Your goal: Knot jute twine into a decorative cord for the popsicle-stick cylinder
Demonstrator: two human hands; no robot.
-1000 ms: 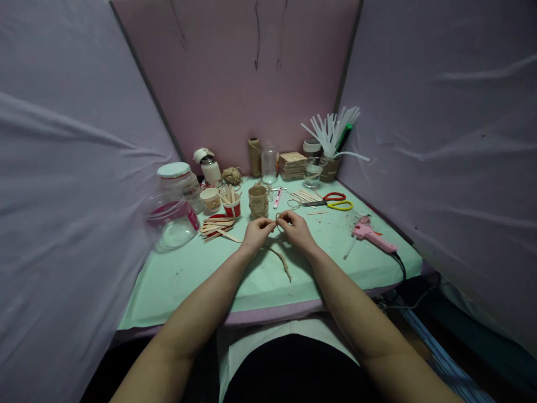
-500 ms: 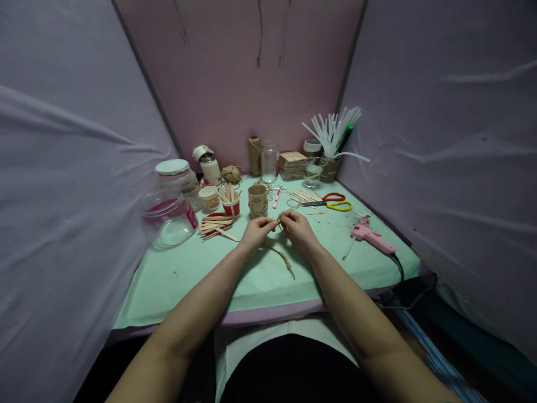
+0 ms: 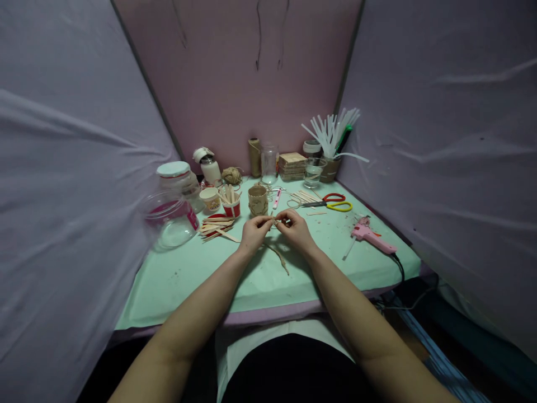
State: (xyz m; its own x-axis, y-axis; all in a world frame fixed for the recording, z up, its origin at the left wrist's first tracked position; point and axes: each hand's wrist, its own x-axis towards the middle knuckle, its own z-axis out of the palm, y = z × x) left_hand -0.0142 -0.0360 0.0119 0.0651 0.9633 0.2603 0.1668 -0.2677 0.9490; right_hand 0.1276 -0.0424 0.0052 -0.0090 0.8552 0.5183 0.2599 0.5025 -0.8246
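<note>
My left hand (image 3: 254, 233) and my right hand (image 3: 296, 228) meet above the middle of the green table (image 3: 188, 280), fingertips pinched together on a length of jute twine (image 3: 279, 254). The braided end of the twine trails down onto the table toward me. Just behind my hands stands a twine-wrapped cup (image 3: 257, 201). What exactly sits between the fingertips is too small to make out beyond the twine.
Left: plastic jars (image 3: 170, 221), loose wooden sticks (image 3: 216, 226), a red cup of sticks (image 3: 231, 204). Back: twine ball (image 3: 231, 176), glass jar (image 3: 269, 163), stacked wood pieces (image 3: 292, 165), glue sticks in a holder (image 3: 331, 137). Right: scissors (image 3: 333, 201), pink glue gun (image 3: 371, 236). Cloth walls enclose three sides.
My hands stay pinched together on the twine with small finger movements. The twine's loose tail has shifted slightly on the table.
</note>
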